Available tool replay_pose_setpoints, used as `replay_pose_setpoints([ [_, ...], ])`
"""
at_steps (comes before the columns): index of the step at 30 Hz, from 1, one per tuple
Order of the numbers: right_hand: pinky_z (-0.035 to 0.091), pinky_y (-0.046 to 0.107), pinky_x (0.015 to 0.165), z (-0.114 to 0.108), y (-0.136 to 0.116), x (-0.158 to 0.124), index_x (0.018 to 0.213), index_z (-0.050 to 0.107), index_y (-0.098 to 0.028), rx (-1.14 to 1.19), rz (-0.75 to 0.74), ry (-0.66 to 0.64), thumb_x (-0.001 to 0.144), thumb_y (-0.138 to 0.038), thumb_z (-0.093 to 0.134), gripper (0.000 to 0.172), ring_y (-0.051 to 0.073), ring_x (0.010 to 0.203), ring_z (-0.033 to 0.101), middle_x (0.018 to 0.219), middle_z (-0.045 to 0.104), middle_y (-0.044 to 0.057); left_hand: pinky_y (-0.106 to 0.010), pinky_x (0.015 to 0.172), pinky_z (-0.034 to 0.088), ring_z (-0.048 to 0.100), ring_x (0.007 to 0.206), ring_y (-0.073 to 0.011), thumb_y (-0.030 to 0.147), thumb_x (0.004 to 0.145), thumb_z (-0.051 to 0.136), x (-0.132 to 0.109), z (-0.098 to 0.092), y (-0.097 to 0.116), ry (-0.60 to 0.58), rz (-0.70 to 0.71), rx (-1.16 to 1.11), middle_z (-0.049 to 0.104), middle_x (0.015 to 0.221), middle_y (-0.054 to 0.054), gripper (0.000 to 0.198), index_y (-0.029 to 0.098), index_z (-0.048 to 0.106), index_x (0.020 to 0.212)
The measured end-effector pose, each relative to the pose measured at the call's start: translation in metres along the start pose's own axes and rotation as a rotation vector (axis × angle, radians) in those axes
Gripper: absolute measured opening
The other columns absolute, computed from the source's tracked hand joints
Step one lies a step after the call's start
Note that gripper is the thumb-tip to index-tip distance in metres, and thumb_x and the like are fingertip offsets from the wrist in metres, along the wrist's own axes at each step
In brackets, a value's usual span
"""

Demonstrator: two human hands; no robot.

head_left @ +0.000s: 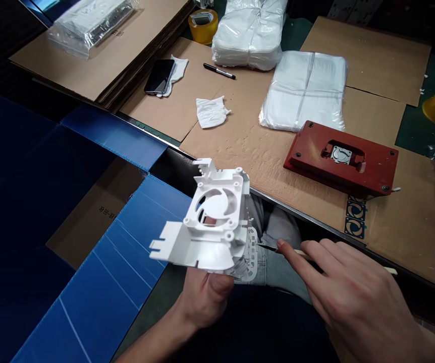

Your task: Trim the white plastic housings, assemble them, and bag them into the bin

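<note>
My left hand [204,295] grips a white moulded plastic housing [212,222] from below and holds it up in front of me; the part has a round fan-like opening and several tabs. My right hand [344,287] is closed around a thin knife-like tool [274,247] with a pale handle. Its dark tip touches the right edge of the housing, and my index finger lies along the tool.
A red metal fixture [340,159] sits on the cardboard-covered table [248,136]. Behind it lie bagged white parts [304,91], a crumpled cloth [210,112], a black pen [219,71], a phone [159,76] and yellow tape rolls [203,25]. An open blue corrugated box [89,282] stands at my left.
</note>
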State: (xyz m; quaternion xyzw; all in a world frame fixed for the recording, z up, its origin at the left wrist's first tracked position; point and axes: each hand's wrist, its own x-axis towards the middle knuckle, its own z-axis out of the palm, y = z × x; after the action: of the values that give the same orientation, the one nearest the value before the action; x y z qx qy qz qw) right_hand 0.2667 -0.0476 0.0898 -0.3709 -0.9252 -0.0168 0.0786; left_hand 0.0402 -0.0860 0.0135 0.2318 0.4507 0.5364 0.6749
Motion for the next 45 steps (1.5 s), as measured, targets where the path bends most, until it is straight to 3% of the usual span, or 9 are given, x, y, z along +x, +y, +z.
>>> replay_pose_setpoints([
  [6, 0.034, 0.036, 0.069, -0.001, 0.019, -0.007, 0.135, 0.059, -0.013, 0.041, 0.101, 0.028, 0.097, -0.01, 0.05, 0.039, 0.02, 0.078, 0.057, 0.086, 0.063, 0.006, -0.049, 0.114, 0.042, 0.05, 0.137, -0.0387, 0.078, 0.077, 0.059, 0.009, 0.016, 0.004, 0.02, 0.123, 0.267, 0.073, 0.12, -0.012, 0.075, 0.023, 0.067, 0.126],
  [12, 0.041, 0.032, 0.061, 0.023, 0.028, -0.016, 0.12, 0.059, -0.019, 0.244, 0.371, -0.106, 0.105, -0.031, 0.042, 0.025, 0.016, 0.069, 0.063, 0.084, 0.067, 0.001, -0.051, 0.103, 0.053, 0.061, 0.125, -0.0392, 0.083, 0.074, 0.057, 0.029, 0.028, 0.018, 0.241, -0.014, -0.068, 0.077, 0.108, -0.009, 0.076, 0.024, 0.07, 0.118],
  [16, 0.045, 0.026, 0.062, 0.027, 0.034, -0.015, 0.105, 0.057, -0.024, 0.572, 0.559, -0.246, 0.107, -0.034, 0.034, 0.025, 0.012, 0.071, 0.062, 0.084, 0.066, -0.002, -0.059, 0.09, 0.058, 0.07, 0.107, -0.0421, 0.082, 0.081, 0.045, 0.039, 0.033, 0.031, 0.154, -0.216, -0.209, 0.076, 0.104, -0.013, 0.078, 0.021, 0.065, 0.127],
  [21, 0.049, 0.029, 0.076, 0.022, 0.041, -0.008, 0.103, 0.062, -0.026, 0.663, 0.541, -0.229, 0.105, -0.036, 0.041, 0.023, 0.017, 0.091, 0.063, 0.102, 0.066, 0.003, -0.06, 0.083, 0.059, 0.073, 0.097, -0.0422, 0.081, 0.086, 0.034, 0.041, 0.032, 0.034, 0.063, -0.33, -0.289, 0.075, 0.106, -0.017, 0.083, 0.018, 0.06, 0.133],
  [25, 0.052, 0.027, 0.079, 0.018, 0.045, -0.002, 0.126, 0.058, -0.027, 0.649, 0.406, -0.123, 0.1, -0.032, 0.055, 0.026, 0.017, 0.098, 0.065, 0.113, 0.065, 0.004, -0.056, 0.083, 0.059, 0.073, 0.096, -0.0407, 0.081, 0.086, 0.036, 0.042, 0.032, 0.032, 0.008, -0.417, -0.36, 0.076, 0.103, -0.018, 0.084, 0.016, 0.061, 0.132],
  [34, 0.041, 0.036, 0.086, 0.015, 0.052, 0.039, 0.133, 0.058, -0.027, 0.602, -0.32, -0.135, 0.096, -0.006, 0.048, 0.044, 0.019, 0.098, 0.053, 0.113, 0.06, 0.007, -0.048, 0.102, 0.049, 0.067, 0.114, -0.0352, 0.069, 0.094, 0.038, 0.049, 0.04, 0.017, -0.211, -0.719, -0.655, 0.072, 0.121, -0.017, 0.074, 0.011, 0.058, 0.135],
  [38, 0.038, 0.038, 0.088, 0.012, 0.042, 0.054, 0.129, 0.063, -0.023, 0.681, -0.43, -0.188, 0.098, -0.03, 0.059, 0.033, 0.02, 0.094, 0.05, 0.104, 0.058, 0.008, -0.043, 0.102, 0.049, 0.068, 0.112, -0.0329, 0.065, 0.097, 0.036, 0.046, 0.045, 0.015, -0.217, -0.728, -0.688, 0.074, 0.117, -0.016, 0.068, 0.011, 0.06, 0.132],
  [41, 0.038, 0.037, 0.088, 0.011, 0.037, 0.057, 0.123, 0.067, -0.022, 0.725, -0.459, -0.202, 0.092, -0.048, 0.066, 0.041, 0.019, 0.091, 0.05, 0.1, 0.058, 0.007, -0.042, 0.1, 0.05, 0.069, 0.109, -0.0325, 0.065, 0.097, 0.036, 0.046, 0.045, 0.014, -0.226, -0.75, -0.704, 0.075, 0.114, -0.015, 0.068, 0.011, 0.061, 0.131],
  [45, 0.037, 0.038, 0.092, 0.013, 0.037, 0.055, 0.125, 0.067, -0.024, 0.743, -0.449, -0.235, 0.087, -0.053, 0.07, 0.048, 0.019, 0.094, 0.052, 0.105, 0.058, 0.007, -0.043, 0.098, 0.05, 0.07, 0.106, -0.0328, 0.065, 0.098, 0.033, 0.047, 0.044, 0.012, -0.226, -0.755, -0.698, 0.075, 0.111, -0.016, 0.069, 0.009, 0.062, 0.128],
])
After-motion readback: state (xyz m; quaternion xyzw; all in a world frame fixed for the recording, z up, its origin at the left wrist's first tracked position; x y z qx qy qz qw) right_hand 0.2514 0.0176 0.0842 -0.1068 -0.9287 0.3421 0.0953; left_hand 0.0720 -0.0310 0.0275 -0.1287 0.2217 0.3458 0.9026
